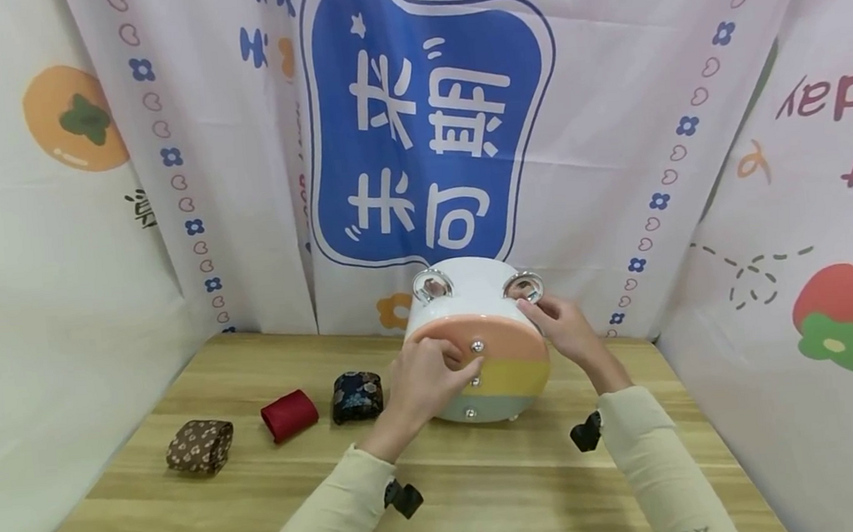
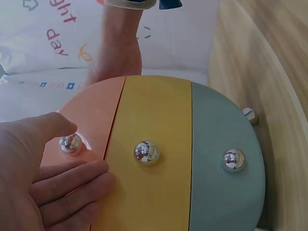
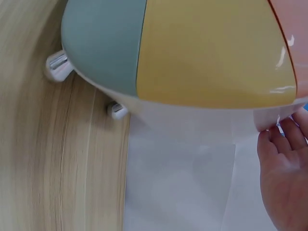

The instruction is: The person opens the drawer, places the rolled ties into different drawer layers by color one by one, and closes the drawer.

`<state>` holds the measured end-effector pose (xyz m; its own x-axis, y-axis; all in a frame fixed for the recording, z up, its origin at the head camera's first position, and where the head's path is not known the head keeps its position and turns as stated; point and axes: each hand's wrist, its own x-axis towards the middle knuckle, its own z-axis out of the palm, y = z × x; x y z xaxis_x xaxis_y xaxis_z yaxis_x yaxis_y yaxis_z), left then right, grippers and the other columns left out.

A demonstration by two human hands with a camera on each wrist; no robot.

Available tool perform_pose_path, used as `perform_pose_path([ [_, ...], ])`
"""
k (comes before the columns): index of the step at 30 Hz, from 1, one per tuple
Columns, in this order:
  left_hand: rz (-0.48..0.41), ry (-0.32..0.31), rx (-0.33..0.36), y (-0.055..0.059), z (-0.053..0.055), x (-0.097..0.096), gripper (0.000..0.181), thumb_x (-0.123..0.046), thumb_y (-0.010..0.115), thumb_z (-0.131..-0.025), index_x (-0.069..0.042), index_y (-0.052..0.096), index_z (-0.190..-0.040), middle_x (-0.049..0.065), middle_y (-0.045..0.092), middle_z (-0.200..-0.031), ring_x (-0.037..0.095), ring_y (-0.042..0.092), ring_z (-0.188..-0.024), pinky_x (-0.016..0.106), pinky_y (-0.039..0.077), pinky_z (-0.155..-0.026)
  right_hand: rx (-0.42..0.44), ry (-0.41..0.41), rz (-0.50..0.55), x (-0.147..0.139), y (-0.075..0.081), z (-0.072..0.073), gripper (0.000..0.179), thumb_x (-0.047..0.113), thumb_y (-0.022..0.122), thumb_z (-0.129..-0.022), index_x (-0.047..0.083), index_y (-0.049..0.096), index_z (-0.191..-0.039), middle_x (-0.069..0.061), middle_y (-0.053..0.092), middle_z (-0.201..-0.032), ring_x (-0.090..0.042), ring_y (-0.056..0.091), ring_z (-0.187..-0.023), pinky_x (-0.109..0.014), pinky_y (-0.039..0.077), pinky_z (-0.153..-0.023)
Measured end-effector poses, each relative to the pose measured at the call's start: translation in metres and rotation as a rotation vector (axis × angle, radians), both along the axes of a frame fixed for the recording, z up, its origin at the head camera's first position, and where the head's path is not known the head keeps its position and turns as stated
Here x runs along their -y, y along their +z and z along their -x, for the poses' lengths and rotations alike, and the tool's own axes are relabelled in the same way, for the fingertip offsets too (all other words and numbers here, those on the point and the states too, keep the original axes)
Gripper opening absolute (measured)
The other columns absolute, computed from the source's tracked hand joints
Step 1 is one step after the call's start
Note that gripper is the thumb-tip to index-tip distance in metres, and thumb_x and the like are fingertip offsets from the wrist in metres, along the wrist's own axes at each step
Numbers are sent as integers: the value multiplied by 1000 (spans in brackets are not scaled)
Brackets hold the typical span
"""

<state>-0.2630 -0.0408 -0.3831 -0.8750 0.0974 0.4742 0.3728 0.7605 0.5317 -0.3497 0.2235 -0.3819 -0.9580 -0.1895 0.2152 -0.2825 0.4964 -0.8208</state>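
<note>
In the head view, a small rounded drawer box (image 1: 499, 381) with pink, yellow and green fronts stands on the table. Its body is white, with two round silver ornaments (image 1: 432, 285) on top. My left hand (image 1: 424, 379) is at the pink drawer front (image 2: 103, 103). Its thumb reaches over the silver knob (image 2: 71, 144), while the other fingers lie extended below that knob. My right hand (image 1: 569, 330) holds the box's upper right side, its thumb by the right ornament (image 1: 523, 288). The right wrist view has its bent fingers (image 3: 284, 137) against the white side.
Left of the box, three rolled cloth pieces lie on the wooden table (image 1: 519, 492): dark floral (image 1: 357, 396), red (image 1: 289, 415) and brown patterned (image 1: 200, 447). A printed curtain (image 1: 595, 119) hangs close behind the box, with further sheets at both sides.
</note>
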Motion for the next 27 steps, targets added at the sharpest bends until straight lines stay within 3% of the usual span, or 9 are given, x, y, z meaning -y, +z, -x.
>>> perform_pose_path([
  [4,1,-10,-59,-1,2,-4,25,-51,82,-85,-28,81,-75,-15,77,-70,1,70,-66,24,48,-52,-11,-11,11,-1,-5,3,54,56,58,-104,9,71,-128,-17,71,-122,-28,62,-109,-38,52,-92],
  [9,44,-16,-131,1,6,-10,27,-50,82,-85,-28,79,-70,-16,73,-64,0,66,-60,26,50,-61,-4,-12,11,-4,-6,3,59,58,55,-105,10,68,-136,-16,71,-133,-31,65,-124,-46,54,-104],
  [16,56,31,-141,-1,9,-15,40,-50,78,-88,-31,65,-55,-19,60,-50,-1,48,-47,25,39,-52,-1,-5,19,1,-3,-1,60,59,55,-105,9,68,-137,-17,71,-133,-34,65,-125,-50,52,-106],
  [27,45,33,-159,-3,9,-18,41,-47,77,-89,-30,63,-54,-17,56,-49,0,44,-46,24,33,-45,-2,15,26,-2,-6,2,57,54,54,-107,11,65,-142,-17,70,-137,-34,64,-127,-49,51,-107],
])
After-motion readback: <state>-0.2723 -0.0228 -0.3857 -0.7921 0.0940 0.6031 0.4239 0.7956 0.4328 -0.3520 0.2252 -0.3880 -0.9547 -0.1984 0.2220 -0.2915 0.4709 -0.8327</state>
